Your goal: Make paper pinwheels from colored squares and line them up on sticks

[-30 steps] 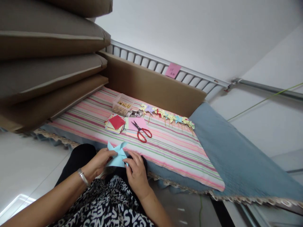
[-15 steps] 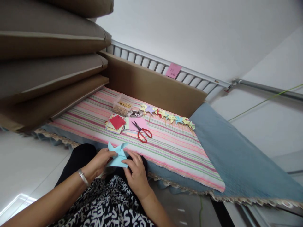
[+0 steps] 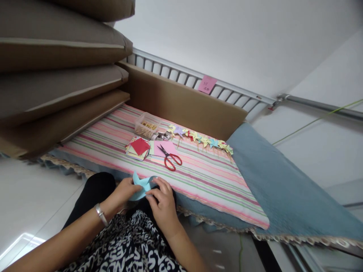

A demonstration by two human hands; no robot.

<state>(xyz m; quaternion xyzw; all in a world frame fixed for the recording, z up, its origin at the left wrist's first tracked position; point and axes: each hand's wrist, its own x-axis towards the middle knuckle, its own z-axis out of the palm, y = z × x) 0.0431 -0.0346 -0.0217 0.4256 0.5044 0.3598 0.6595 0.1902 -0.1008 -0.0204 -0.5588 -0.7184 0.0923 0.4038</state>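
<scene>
A light blue paper pinwheel (image 3: 144,184), its blades partly folded, is held over my lap between both hands. My left hand (image 3: 127,190) pinches its left side, thumb on top near the middle. At its right edge, the fingers of my right hand (image 3: 161,198) are closed on a curled blade. Beyond my hands, red-handled scissors (image 3: 169,156) lie with blades apart on pink paper (image 3: 167,147). Left of them is a stack of paper squares (image 3: 138,148) with a red one on top.
A clear plastic box (image 3: 146,125) holds small sticks and brass-coloured pieces. Finished pinwheels (image 3: 202,139) on sticks lie in a row along the back. A cardboard panel (image 3: 181,100) stands behind the striped cloth (image 3: 210,181); large brown padded slabs (image 3: 62,87) are stacked at left.
My right hand has moved up slightly along the pinwheel's right side, and a blade there is now curled over. My left hand has shifted a little right, still pinching the paper.
</scene>
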